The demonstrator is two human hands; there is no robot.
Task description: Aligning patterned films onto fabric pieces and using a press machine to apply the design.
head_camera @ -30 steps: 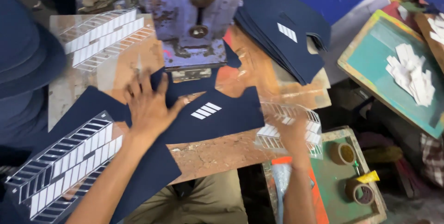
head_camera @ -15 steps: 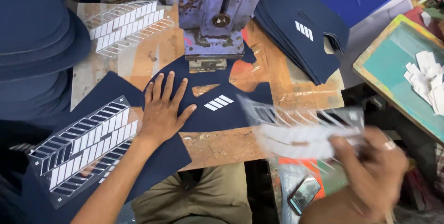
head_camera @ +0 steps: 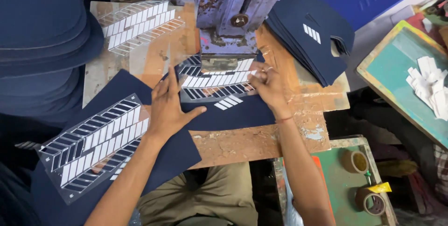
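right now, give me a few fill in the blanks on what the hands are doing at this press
1. The left hand lies flat on dark ____ fabric.
2. The right hand holds a transfer sheet printed with ____ stripes.
3. The sheet sits just below the ____ press.

Missing words: blue; white; metal

I count three clear sheets of white stripes: one under my fingers, one at my left, one further back. Two tape rolls sit at my right, and one stack of navy pieces.
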